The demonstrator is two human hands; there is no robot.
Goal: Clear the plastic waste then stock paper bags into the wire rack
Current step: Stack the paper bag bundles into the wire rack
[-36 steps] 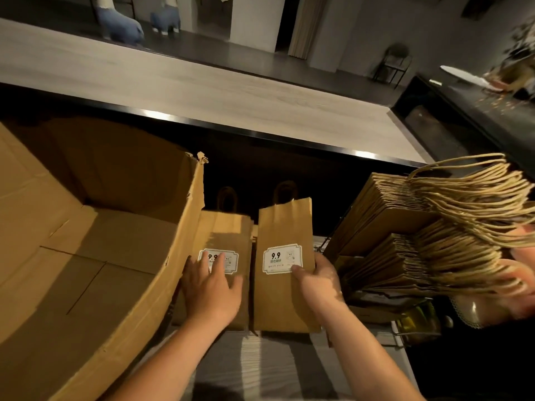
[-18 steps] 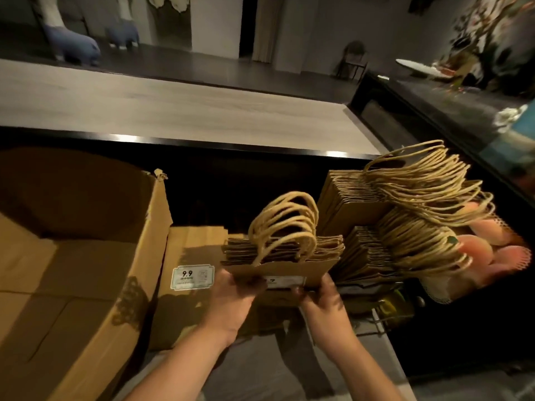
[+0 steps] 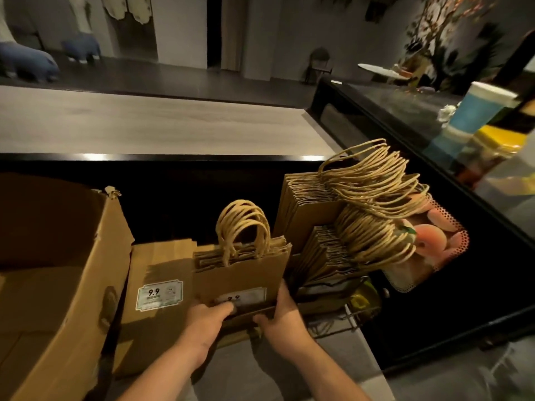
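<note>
I am holding a bundle of paper bags (image 3: pixel 241 274) with both hands — my left hand (image 3: pixel 210 318) pinches the near bottom edge, thumb on the front, and my right hand (image 3: pixel 282 316) wraps the right bottom corner. The bundle stands upright, handles on top, just left of the wire rack (image 3: pixel 351 315). The rack already has two rows of bags (image 3: pixel 327 230) in it, so space looks tight. I think the good way is to keep the bundle squeezed flat so no bag slips out, lift it clear of the rack's near edge, and slide it in — handles up like the others. Another stack (image 3: pixel 157 296) waits on the left, beside the open cardboard box (image 3: pixel 58 285).
</note>
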